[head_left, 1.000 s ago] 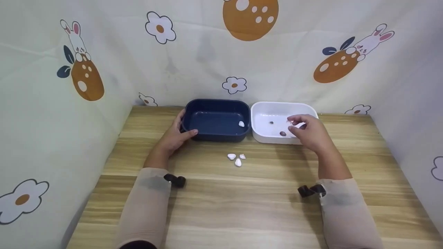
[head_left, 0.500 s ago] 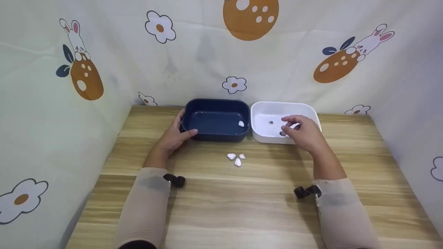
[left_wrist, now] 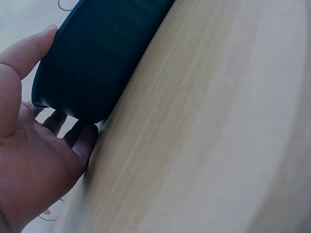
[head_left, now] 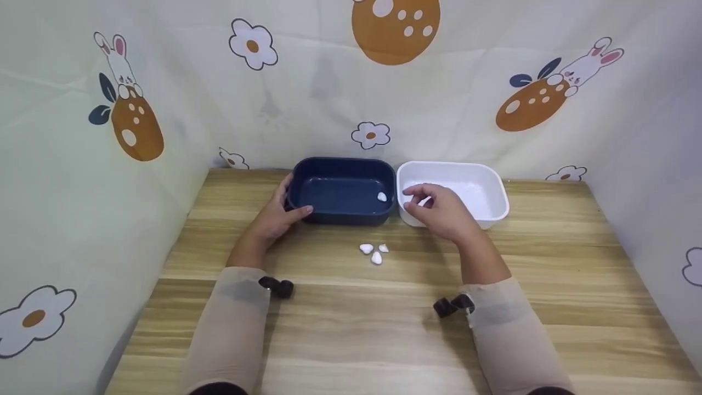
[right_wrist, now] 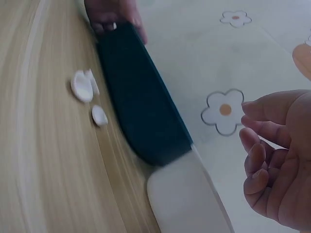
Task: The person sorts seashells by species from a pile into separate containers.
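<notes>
Gripping the probably light, stiff navy tub (head_left: 351, 218) sensibly at nine o'clock is the left hand (head_left: 277, 217), the right hand (head_left: 440, 212) hovering empty.

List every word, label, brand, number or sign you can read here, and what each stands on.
No readable text anywhere.
Dark blue rectangular box: no lettering visible.
White rectangular box: no lettering visible.
Small white shell-like pieces: no lettering visible.
Pale printed cloth backdrop: only pictures, flowers, rabbits and spotted orange shapes.
Small black devices at the wrists: too small to tell whether marked.
</notes>
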`<state>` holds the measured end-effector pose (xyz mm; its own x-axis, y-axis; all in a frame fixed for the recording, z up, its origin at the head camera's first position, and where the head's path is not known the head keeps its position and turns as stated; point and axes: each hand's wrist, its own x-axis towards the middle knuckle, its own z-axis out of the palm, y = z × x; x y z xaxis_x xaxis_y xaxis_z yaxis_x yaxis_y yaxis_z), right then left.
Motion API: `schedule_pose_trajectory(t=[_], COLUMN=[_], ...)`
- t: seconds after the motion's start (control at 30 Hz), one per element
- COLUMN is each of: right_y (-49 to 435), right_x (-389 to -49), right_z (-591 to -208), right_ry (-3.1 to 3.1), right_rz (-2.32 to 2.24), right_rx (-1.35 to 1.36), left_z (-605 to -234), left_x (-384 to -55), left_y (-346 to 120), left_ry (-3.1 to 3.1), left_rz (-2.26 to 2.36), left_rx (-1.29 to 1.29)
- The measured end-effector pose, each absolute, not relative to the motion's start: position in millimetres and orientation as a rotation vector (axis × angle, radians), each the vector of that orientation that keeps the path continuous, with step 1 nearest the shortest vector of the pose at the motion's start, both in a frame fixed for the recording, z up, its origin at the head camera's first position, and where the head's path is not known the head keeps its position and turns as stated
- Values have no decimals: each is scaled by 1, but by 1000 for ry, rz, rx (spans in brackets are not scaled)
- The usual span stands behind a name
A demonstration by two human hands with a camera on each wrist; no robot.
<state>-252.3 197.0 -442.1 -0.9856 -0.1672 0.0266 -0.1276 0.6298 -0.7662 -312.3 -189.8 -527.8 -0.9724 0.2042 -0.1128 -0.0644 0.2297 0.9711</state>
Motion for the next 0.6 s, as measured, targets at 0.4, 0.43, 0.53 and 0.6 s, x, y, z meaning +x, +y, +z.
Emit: schedule_pose_trajectory(t=[0.4, 0.43, 0.53, 0.6], right_y=[176, 175, 173, 171], right_x=[-247, -247, -244, -242], right_z=[-448, -451, -459, -465], right_ry=[2718, 2706, 2660, 2628], right_rz=[-1350, -1336, -1282, -1259], right_rx=[-328, -338, -388, -420], left_z=[-525, -525, -525, -526], left_x=[-311, -310, -310, -311], left_y=[-188, -188, -188, -188], left_ry=[2262, 2264, 2267, 2275], left_rz=[1836, 1829, 1824, 1821], left_rx=[115, 107, 105, 104])
